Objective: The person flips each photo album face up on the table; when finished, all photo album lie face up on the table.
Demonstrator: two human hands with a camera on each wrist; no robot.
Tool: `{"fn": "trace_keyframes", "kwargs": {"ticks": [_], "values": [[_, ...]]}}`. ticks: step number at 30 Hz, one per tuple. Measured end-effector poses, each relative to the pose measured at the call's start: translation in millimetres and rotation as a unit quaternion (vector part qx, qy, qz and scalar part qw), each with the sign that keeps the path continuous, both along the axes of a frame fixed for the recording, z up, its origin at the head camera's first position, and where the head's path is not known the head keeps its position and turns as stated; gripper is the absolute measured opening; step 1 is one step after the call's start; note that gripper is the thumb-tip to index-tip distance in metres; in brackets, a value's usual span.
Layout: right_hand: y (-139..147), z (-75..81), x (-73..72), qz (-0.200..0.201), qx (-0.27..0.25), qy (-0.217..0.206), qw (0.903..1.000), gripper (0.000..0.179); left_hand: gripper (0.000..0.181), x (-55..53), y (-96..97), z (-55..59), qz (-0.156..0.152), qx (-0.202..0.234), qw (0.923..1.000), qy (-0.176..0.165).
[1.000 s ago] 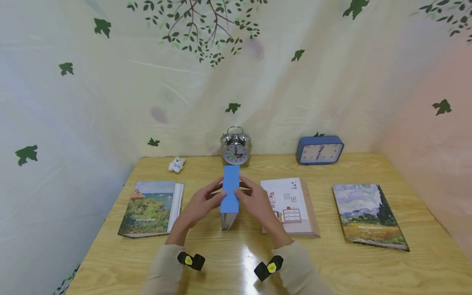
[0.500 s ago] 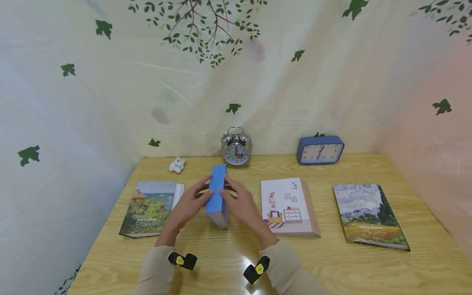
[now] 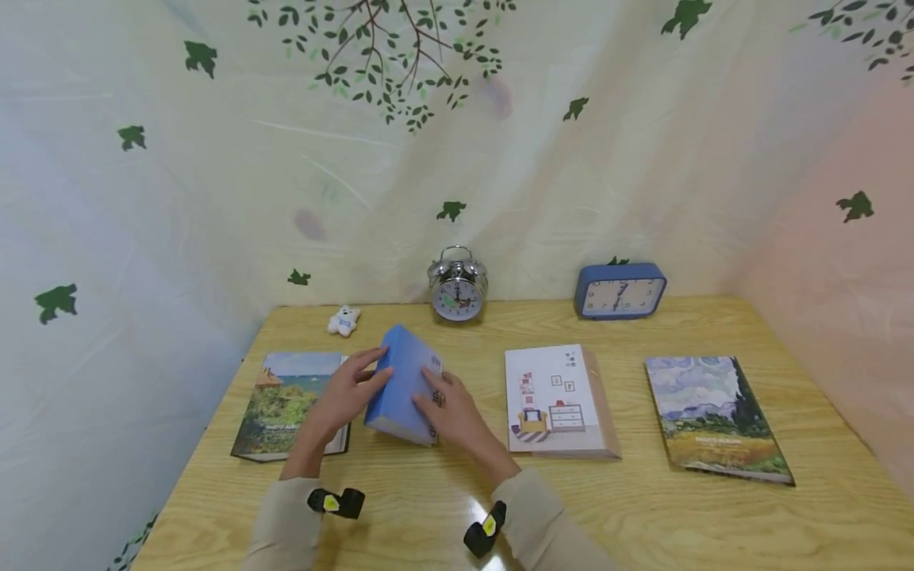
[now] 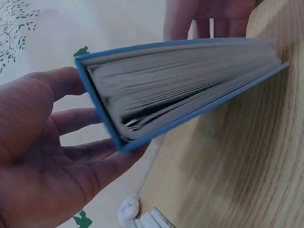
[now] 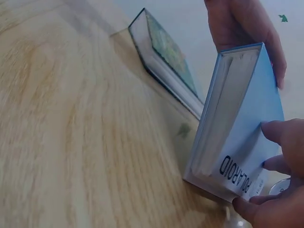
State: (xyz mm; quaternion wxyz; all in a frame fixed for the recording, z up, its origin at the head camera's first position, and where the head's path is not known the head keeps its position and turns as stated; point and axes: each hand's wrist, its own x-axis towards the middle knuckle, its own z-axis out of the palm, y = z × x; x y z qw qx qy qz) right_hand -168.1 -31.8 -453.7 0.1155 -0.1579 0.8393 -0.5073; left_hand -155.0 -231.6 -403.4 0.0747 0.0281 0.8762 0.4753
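A blue photo album point(image 3: 405, 388) with black lettering leans over to the left between my hands, its lower edge at the table. My left hand point(image 3: 347, 390) holds it along the spine. In the left wrist view, fingers reach under the lower cover, and the page block point(image 4: 180, 85) shows slightly fanned. My right hand point(image 3: 453, 412) lays its fingertips on the cover facing up. From the right wrist, POLAROID lettering point(image 5: 232, 171) appears near those fingers point(image 5: 273, 130). Left of it lies a landscape photo album point(image 3: 286, 404), partly hidden by my left hand and wrist.
A white album with a furniture drawing point(image 3: 553, 404) and a second landscape album point(image 3: 714, 420) lie to the right. Along the back stand a white bear figure point(image 3: 344, 320), a silver twin-bell alarm clock point(image 3: 457, 293) and a blue rectangular clock point(image 3: 621, 292).
The blue album has gone from upright with its spine up to tilted leftward, showing its cover. Both hands moved left with it, and my right fingers now rest on that cover.
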Motion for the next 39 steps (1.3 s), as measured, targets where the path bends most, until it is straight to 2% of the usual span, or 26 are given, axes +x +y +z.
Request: {"fn": "trace_keyframes", "kwargs": {"ticks": [4,10,14,17,24,30,36,39], "values": [[0,-4.8,-0.3,-0.013,0.006,-0.017,0.9997,0.059,0.057,2.7,-6.1,-0.5,-0.003,-0.015,0.9994,-0.030],[0,-11.3,-4.0,-0.012,0.026,0.019,0.9994,0.061,0.052,3.7,-12.3,-5.0,-0.032,-0.024,0.9985,-0.039],[-2,-18.0,-6.5,-0.011,0.049,0.041,0.9979,0.063,0.051,3.1,-14.7,-12.9,-0.038,-0.010,0.9975,-0.058],[-4,-21.3,-6.6,-0.010,0.068,0.054,0.9962,0.064,0.051,2.9,-16.5,-21.4,-0.031,0.007,0.9971,-0.070],[-5,-23.2,-4.7,0.003,0.091,0.086,0.9922,0.064,0.051,1.5,-20.2,-36.1,-0.014,0.027,0.9974,-0.064],[-4,-21.3,-4.2,0.016,0.100,0.095,0.9903,0.064,0.050,1.3,-21.7,-38.3,-0.015,0.057,0.9961,-0.066],[-4,-20.2,-1.0,0.017,0.108,0.090,0.9900,0.063,0.050,3.3,-22.9,-38.5,-0.002,0.039,0.9969,-0.068],[-3,-20.1,0.2,0.015,0.112,0.085,0.9899,0.063,0.050,4.7,-22.8,-36.6,0.016,0.028,0.9976,-0.062]]}}
